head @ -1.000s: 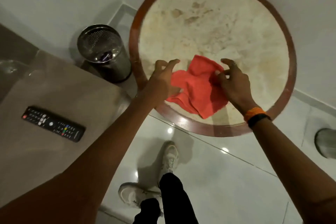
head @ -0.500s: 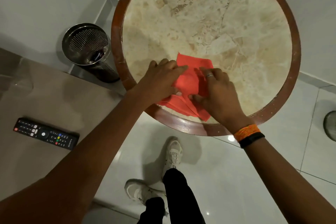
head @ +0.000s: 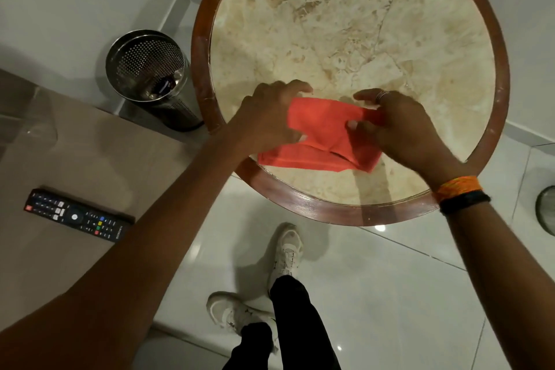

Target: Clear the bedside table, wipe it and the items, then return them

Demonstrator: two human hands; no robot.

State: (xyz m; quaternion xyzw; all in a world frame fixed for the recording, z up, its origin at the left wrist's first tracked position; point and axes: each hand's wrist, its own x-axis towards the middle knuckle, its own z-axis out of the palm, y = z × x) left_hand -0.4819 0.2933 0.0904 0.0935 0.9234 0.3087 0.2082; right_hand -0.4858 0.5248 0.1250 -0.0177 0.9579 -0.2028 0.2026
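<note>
Cloth: we've got the red-orange soft fabric cloth (head: 324,132) down at 6 o'clock on the tabletop. It is stretched between both hands, and its lower fold sags toward the near rim at 7 o'clock. We cannot tell whether that edge touches the wood.

Table: the round cream marble table with the dark wooden rim (head: 312,210) shows veins and brown patches from the cloth up to 12 o'clock.

Handling: we judge the cloth light, limp and grippy, with nothing fragile about it. It droops wherever it is not held, so we take it by its edges or corners to fold it. To wipe, we bunch it into a pad under a flat palm.

Left hand: the left hand (head: 267,117) sits at the cloth's 9 o'clock end. Its fingers (head: 295,88) are curled over the top edge and clamp the fabric; the thumb is hidden underneath.

Right hand: the right hand (head: 402,126) works the 3 o'clock end. Its fingers (head: 371,96) are bent, one wearing a ring. Thumb and fingertips pinch the fabric, which bunches into creases there.

Between them: the hands are apart and only the cloth bridges them.

Remote: the black rectangular plastic remote control (head: 78,216) lies on the beige flat surface (head: 90,144) at 8 o'clock of our view, well apart from the table. We judge it to be an item waiting its turn.

Bin: the perforated cylindrical steel waste bin (head: 147,75) stands on the floor at the table's 9 o'clock, just beside the rim.

Step in hand: we read this as folding the cloth into shape, with the wiping not yet started.
</note>
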